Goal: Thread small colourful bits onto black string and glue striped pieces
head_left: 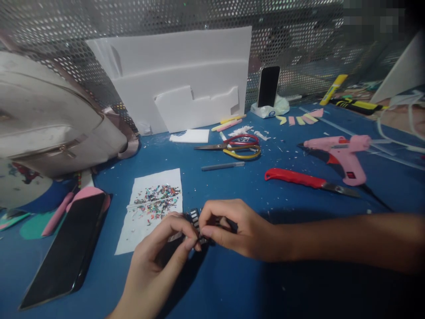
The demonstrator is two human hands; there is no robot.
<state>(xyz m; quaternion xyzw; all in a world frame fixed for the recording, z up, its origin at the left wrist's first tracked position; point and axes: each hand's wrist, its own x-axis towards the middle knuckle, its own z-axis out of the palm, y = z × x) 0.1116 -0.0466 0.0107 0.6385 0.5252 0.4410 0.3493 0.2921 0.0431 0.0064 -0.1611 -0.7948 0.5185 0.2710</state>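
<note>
My left hand (158, 259) and my right hand (244, 228) meet at the front middle of the blue table, fingertips nearly touching. Between them is a small black piece with white rectangles (194, 215), mostly hidden by the fingers, so its kind is unclear. Thumb and forefinger of my left hand pinch it from the left. My right hand's thumb and forefinger are pressed together at its right side. Just behind my left hand lies a white paper sheet (133, 237) with a heap of colourful shiny scraps (159, 199) on it.
Scissors (241, 147), a pen (223, 166), a red-handled knife (295, 178) and a pink glue gun (345, 148) lie beyond my hands. A black phone (64, 254) and a pale bag (56, 119) are left. White foam boards (186, 57) and an upright phone (268, 86) stand behind.
</note>
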